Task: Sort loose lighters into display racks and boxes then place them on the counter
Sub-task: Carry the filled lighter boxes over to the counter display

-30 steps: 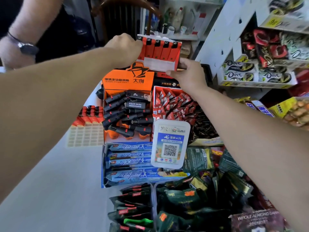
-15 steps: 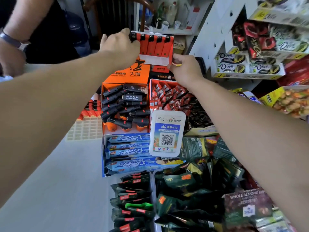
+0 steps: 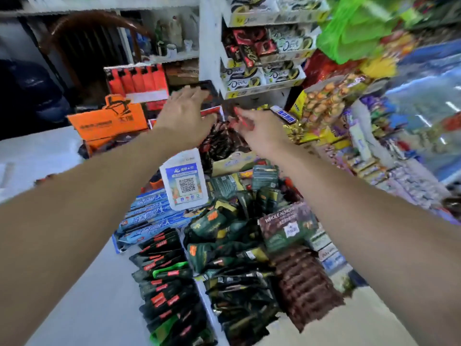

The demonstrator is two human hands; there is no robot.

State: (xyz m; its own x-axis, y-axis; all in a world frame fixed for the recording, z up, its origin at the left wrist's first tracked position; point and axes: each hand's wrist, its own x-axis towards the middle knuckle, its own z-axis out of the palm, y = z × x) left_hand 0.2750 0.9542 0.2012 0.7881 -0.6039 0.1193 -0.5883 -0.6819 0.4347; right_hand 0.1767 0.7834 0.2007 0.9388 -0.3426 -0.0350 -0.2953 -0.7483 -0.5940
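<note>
Head view: the rack of orange lighters (image 3: 136, 81) stands atop the orange display box (image 3: 109, 121) at the counter's back, so placing looks done. Left hand (image 3: 185, 116) hovers near it, fingers spread, empty. Right hand (image 3: 259, 131) looks loosely open; blur hides any hold. Next probably needs more loose lighters. White counter (image 3: 37, 156) is crowded with snack packets, beside a chocolate shelf (image 3: 262, 73).
</note>
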